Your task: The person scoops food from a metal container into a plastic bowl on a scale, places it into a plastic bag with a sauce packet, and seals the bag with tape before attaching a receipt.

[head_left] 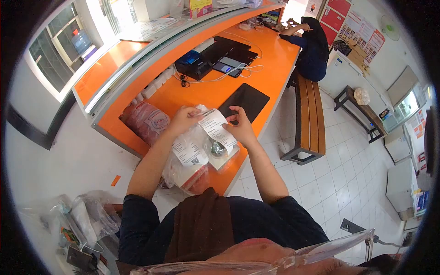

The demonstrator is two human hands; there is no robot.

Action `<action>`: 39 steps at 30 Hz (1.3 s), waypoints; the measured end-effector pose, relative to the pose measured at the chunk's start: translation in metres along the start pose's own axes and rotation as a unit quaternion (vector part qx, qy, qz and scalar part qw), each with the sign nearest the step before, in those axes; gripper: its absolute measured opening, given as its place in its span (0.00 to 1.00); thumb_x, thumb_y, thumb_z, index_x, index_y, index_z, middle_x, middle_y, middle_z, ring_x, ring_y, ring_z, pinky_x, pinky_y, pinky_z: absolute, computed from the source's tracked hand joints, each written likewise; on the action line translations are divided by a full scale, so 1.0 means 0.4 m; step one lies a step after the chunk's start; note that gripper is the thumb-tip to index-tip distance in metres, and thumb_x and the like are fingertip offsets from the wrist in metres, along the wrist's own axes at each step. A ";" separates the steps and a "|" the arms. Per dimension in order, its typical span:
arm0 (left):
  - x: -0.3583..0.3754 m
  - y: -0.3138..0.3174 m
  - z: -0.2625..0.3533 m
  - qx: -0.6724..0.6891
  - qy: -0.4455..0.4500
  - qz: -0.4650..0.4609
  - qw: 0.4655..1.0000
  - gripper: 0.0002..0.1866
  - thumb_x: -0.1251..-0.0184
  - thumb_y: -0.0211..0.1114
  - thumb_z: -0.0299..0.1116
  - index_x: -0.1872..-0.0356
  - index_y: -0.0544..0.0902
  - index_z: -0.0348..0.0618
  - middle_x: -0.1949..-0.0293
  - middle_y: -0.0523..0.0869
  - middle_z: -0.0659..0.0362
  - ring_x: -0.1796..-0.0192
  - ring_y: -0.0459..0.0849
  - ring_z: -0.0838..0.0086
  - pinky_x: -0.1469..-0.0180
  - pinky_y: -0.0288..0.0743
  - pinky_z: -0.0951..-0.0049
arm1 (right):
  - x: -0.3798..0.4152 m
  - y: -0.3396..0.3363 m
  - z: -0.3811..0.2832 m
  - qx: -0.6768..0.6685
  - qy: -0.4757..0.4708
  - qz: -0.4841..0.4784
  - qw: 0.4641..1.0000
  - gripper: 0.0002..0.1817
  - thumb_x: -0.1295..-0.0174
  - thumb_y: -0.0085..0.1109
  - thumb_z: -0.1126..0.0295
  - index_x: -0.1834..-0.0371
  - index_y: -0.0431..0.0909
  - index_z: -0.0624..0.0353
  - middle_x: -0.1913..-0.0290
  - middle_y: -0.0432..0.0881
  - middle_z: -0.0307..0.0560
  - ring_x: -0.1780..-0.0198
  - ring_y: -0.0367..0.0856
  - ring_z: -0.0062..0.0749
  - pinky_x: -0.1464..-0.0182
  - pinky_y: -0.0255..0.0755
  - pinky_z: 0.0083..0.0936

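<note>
My left hand (184,120) has its fingers closed on the upper left edge of a printed paper slip (215,128). On the slip's right edge, my right hand (240,127) pinches the paper between thumb and fingers. Beneath the slip lie clear plastic bags (176,167) at the near end of the orange counter (172,96). A second printed slip (189,152) with a square code rests on the left bag. Something dark and green shows through the right bag, partly covered by the paper. A black flat panel (250,103) lies just beyond my right hand.
A phone (228,68), white cables and a black device (192,64) lie farther up the counter. A filled plastic bag (149,123) sits at its left side. Another person (314,50) sits on a wooden bench (309,114) at the far right end of the counter.
</note>
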State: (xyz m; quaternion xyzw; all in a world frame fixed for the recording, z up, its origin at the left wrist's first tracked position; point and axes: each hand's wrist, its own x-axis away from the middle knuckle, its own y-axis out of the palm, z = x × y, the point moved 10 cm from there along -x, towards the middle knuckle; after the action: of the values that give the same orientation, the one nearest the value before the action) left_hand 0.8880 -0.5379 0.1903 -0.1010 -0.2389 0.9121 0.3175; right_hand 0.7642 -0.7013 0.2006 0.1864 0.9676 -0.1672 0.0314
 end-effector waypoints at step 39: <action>0.150 -0.098 0.141 -0.278 0.068 0.198 0.938 0.18 0.51 0.70 0.42 0.62 0.79 0.44 0.60 0.76 0.55 0.53 0.75 0.59 0.53 0.68 0.60 | -0.314 0.233 0.124 0.129 0.026 -0.178 0.975 0.42 0.52 0.66 0.54 0.37 0.61 0.63 0.51 0.77 0.61 0.52 0.79 0.40 0.51 0.72 0.30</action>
State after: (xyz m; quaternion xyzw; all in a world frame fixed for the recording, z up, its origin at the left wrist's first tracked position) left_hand 0.8431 -0.4942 0.2568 -0.2918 -0.4359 0.8448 0.1054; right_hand 0.9153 -0.6806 0.1401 0.0180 0.9560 -0.2889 -0.0480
